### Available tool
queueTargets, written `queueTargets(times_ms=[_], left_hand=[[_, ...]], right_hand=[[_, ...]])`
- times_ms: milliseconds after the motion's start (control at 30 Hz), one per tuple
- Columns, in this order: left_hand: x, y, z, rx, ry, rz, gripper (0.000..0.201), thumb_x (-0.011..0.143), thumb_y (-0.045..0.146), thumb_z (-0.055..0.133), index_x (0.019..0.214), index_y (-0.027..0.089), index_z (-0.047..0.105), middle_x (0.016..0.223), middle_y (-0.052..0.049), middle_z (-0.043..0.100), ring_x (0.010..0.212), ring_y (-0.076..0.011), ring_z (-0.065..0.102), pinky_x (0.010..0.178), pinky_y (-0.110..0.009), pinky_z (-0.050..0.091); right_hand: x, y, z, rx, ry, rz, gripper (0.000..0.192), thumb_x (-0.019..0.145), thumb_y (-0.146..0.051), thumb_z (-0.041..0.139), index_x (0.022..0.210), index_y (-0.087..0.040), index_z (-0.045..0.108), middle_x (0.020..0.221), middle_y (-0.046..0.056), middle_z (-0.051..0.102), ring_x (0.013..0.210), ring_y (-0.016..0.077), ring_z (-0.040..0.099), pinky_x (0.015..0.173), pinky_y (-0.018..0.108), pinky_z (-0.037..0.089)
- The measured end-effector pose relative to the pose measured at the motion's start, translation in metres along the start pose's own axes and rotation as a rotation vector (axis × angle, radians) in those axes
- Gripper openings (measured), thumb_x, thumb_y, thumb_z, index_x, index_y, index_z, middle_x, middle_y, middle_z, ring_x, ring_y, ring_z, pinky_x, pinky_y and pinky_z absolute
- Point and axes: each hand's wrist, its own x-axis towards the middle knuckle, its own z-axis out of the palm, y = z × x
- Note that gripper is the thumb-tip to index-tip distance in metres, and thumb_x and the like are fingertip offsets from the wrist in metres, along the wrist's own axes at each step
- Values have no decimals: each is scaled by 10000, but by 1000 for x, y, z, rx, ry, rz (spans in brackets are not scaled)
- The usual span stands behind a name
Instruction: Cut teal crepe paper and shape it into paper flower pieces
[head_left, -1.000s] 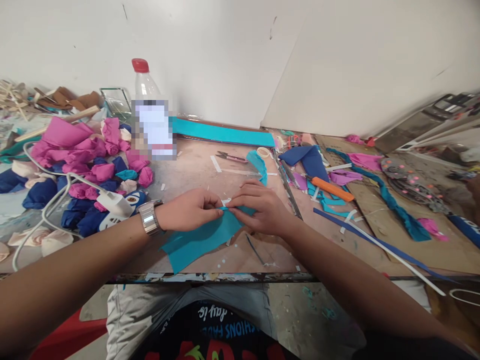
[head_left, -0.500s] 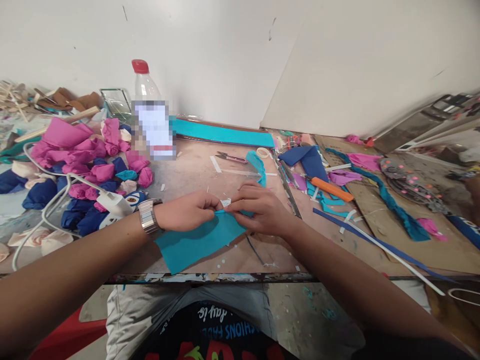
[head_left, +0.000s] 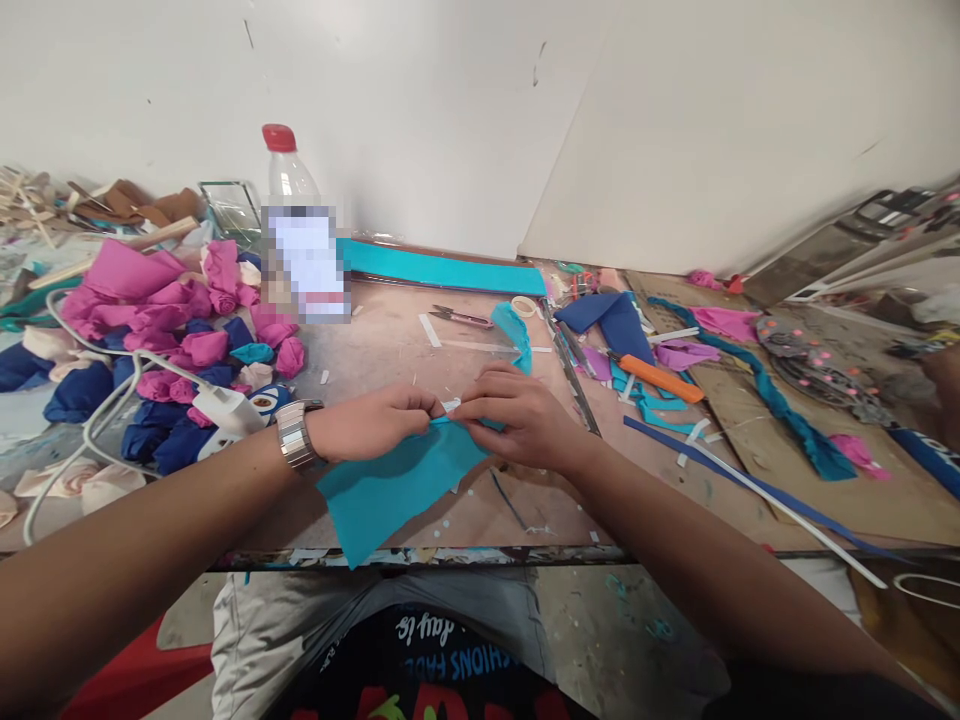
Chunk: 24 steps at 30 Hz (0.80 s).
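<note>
A teal fabric piece (head_left: 390,485) lies on the worn tabletop (head_left: 390,340) in front of me, its lower corner reaching the near table edge. My left hand (head_left: 371,422), with a metal watch on the wrist, pinches the fabric's top edge. My right hand (head_left: 521,418) pinches the same edge right beside it, fingertips almost touching the left's. A small white scrap shows between the fingertips.
Pink, blue and cream fabric rolls (head_left: 161,330) heap at the left beside a white glue gun (head_left: 229,410) and cord. A red-capped bottle (head_left: 296,230) stands behind. Small scissors (head_left: 461,317), a tape roll (head_left: 525,305), an orange knife (head_left: 660,378) and fabric strips lie right.
Both hands stay on the fabric's top edge. The fabric's lower corner has swung down a little toward the near table edge.
</note>
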Motion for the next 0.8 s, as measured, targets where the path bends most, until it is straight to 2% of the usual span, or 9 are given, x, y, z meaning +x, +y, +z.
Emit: queueTargets(times_ms=[67,167,333,467,800], left_hand=[[1,-1,2,32,43,28,288,947,387,462,879,173,642,802,-14,574,745,-156,485,685,-281,410],[4,-3,4,50,12,57,406,990,497,451,841,159,619,704,16,486,661,-128,411,609,-262,356],[5,-6,5,58,36,59,358,982,440,496,839,138,623,673,30,456,633,-110,381,573,-248,310],[3,-4,7,107,77,46,340,968,417,520,793,140,611,637,44,423,605,-102,350,545,-251,272],[-2,2,12,303,204,134,206,920,280,563,773,159,641,640,39,558,605,-103,462,589,-253,312]], right_hand=[[0,0,0,-1,-6,2,137,957,-163,590,962,-211,718,874,50,748,797,168,672,831,371,521],[0,-1,1,17,-17,18,125,966,-181,595,982,-207,716,878,51,749,793,170,671,853,383,517],[0,-2,1,64,-47,97,109,969,-237,608,999,-212,709,886,58,751,820,187,676,860,393,512],[0,-3,1,82,-55,108,103,964,-216,603,971,-202,705,874,60,746,812,186,671,878,399,505],[1,-7,3,153,-89,202,107,963,-234,607,921,-187,693,847,60,715,825,195,644,796,359,493]])
